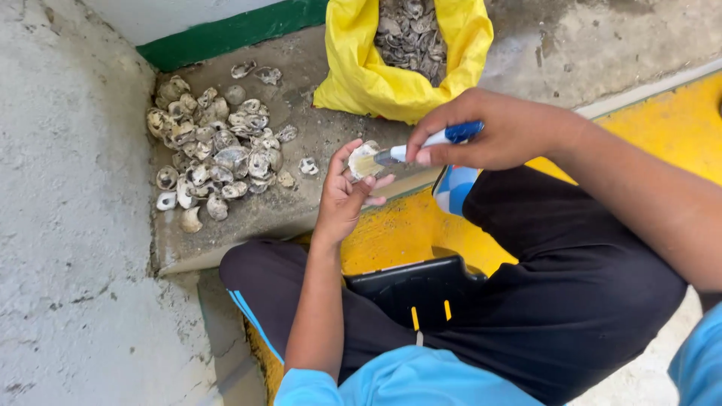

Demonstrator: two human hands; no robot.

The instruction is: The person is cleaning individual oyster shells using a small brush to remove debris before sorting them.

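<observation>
Shell (365, 159) gripped by left hand (342, 199) fingers; right hand (489, 131) fingers grip brush (421, 144), apparently touching shell.

The person wears a light blue short-sleeved shirt (410, 380), its sleeves ending above the elbows, so both forearms are bare. Black trousers (571, 301) cover the legs, with a thin blue and white stripe (252, 319) down the side of the left leg. The left hand (342, 199) and right hand (489, 131) are ungloved, with no rings or watch visible.
</observation>
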